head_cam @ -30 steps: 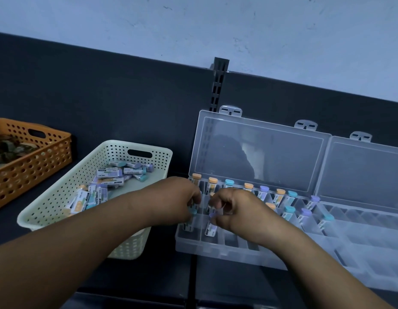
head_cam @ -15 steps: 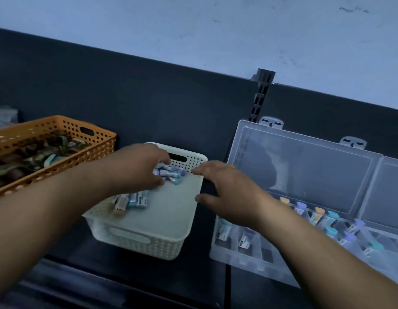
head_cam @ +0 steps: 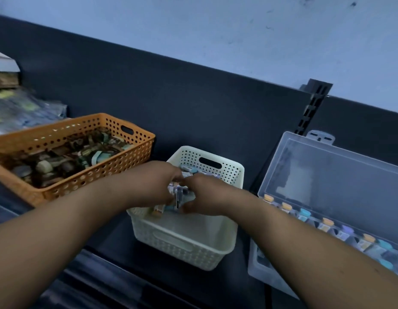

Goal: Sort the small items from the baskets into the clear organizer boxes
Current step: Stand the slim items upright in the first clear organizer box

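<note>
Both hands are down inside the cream perforated plastic basket [head_cam: 189,246], over its far half. The left hand [head_cam: 156,186] and right hand [head_cam: 208,197] face each other with fingers curled inward and fingertips almost meeting. Between them they pinch a little bundle of small labelled tubes with coloured caps [head_cam: 178,195]. The light is dim and the knuckles cover most of the bundle, so I cannot tell how many tubes each hand holds. One tube in the bundle seems to run near-to-far. A loose orange-capped tube [head_cam: 158,211] lies just below the left hand. The clear plastic organizer box with its lid propped open [head_cam: 327,179] sits just beside the basket on the right, with a row of stored tubes [head_cam: 326,224] standing cap-up in its back compartments. The carry therefore goes rightward, and the right hand is the nearer one. Each tube will probably need turning cap-up to match that row. The orange perforated basket [head_cam: 135,141] of dark mixed pieces stands to the left, clear of both hands.
</note>
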`<state>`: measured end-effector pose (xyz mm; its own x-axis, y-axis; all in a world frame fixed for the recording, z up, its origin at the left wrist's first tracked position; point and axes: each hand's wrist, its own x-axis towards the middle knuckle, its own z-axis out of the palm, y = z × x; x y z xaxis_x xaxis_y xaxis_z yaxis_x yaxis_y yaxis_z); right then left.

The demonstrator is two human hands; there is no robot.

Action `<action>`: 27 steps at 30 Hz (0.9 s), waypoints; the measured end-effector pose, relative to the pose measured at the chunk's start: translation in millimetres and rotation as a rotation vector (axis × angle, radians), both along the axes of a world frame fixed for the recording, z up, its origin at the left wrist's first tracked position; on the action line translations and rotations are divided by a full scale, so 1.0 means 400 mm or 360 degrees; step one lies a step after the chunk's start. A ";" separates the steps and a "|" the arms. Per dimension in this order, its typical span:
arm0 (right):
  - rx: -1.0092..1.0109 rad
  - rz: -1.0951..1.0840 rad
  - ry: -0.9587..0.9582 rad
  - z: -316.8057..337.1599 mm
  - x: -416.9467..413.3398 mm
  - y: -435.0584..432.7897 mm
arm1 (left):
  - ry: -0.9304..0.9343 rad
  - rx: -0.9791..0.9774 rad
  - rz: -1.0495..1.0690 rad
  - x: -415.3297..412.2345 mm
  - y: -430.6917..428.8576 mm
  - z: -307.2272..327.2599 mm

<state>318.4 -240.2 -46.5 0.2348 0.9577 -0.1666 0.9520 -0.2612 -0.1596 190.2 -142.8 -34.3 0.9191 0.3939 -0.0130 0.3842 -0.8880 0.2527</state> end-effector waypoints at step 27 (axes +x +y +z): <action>0.0696 -0.0564 0.0757 0.074 0.082 -0.164 | 0.0305 0.0370 0.0077 0.183 0.004 -0.033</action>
<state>351.3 -305.7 -16.9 0.5399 0.8401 0.0523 0.6245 -0.3581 -0.6941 263.6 -141.2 -47.3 0.8887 0.4498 -0.0886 0.4484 -0.8931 -0.0365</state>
